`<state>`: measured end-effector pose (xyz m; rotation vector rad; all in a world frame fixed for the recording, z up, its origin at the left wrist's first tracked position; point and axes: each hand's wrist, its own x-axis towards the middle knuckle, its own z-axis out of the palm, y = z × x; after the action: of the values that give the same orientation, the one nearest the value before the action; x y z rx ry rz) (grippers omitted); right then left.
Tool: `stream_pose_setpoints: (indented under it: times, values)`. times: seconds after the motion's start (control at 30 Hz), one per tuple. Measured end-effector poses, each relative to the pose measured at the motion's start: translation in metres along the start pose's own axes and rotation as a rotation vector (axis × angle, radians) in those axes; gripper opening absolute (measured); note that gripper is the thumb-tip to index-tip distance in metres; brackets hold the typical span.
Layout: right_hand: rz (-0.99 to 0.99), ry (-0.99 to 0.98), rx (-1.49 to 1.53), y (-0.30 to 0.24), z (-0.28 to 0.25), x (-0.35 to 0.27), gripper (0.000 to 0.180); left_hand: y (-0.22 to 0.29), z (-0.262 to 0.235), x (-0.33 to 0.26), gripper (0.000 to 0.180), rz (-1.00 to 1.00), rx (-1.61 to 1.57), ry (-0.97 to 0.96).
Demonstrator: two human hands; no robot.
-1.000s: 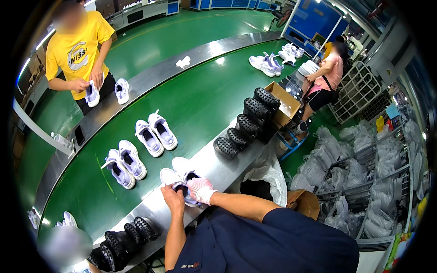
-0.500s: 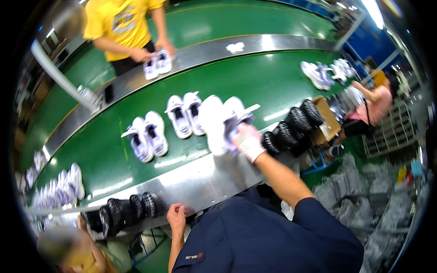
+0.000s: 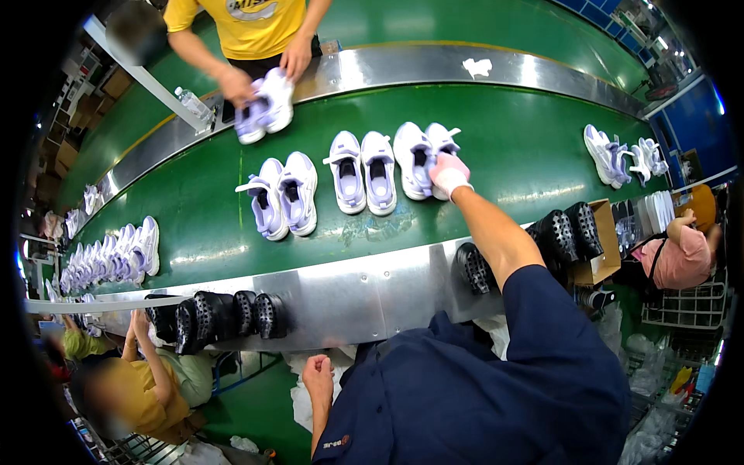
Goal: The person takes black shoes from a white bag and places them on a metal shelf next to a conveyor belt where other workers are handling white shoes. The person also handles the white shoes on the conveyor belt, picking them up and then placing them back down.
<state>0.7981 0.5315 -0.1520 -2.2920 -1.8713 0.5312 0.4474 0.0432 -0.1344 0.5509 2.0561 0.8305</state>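
Nearest, the left hand (image 3: 318, 377) hung below the steel near edge of the conveyor belt (image 3: 201, 225), its fingers curled loosely on nothing. Black perforated shoe lasts (image 3: 217, 316) lined that edge. Farther out, the right hand (image 3: 448, 172), in a white glove, reached across with its fingers closed on a white and lilac sneaker pair (image 3: 422, 149) mid-belt. Two similar pairs (image 3: 325, 182) lay beside it. At the far edge, a co-worker's hands (image 3: 267, 70) gripped another pair (image 3: 265, 108).

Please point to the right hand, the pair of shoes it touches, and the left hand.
right hand (image 3: 449, 173), head view, back of its white glove
pair of shoes (image 3: 415, 152), head view, left shoe's upper
left hand (image 3: 318, 377), head view, its back
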Motion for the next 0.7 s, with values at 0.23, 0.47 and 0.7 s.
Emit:
stream_pose_setpoints:
  times: [0.23, 0.47, 0.7]
  values:
    - [-0.202, 0.088, 0.475, 0.003, -0.082, -0.053, 0.033, 0.036, 0.02, 0.019, 0.012, 0.076, 0.147, -0.162]
    - [-0.226, -0.328, 0.49, 0.048, -0.077, -0.275, 0.033, 0.059, 0.045, 0.053, 0.02, 0.331, 0.508, -0.422]
    - [0.195, -0.352, 0.283, 0.096, -0.019, -0.393, 0.033, 0.082, 0.071, 0.047, 0.064, 0.852, 0.974, -0.372]
